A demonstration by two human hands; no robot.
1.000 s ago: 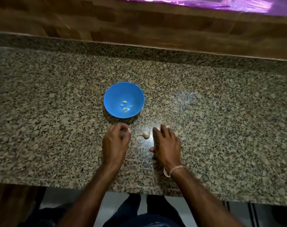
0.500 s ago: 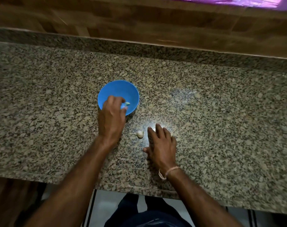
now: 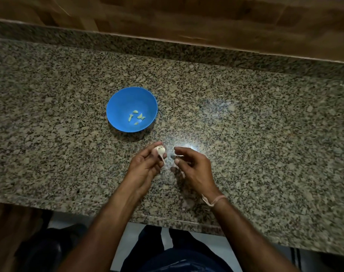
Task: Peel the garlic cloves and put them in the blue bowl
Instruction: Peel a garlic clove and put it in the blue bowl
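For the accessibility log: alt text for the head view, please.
A person's left hand holds a garlic bulb over a granite counter, right hand beside it, empty. Beyond sits a blue bowl containing peeled cloves.

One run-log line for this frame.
left hand holds white garlic bulb | right hand empty | blue plastic bowl: peeled cloves

Speckled granite counter (image 3: 255,134) against a wood-panelled wall (image 3: 187,14).

A raised granite lip runs along the back under brown wood planks; a bright glare spot (image 3: 190,149) shines on the polished stone, and pale floor (image 3: 128,250) shows below the front edge.
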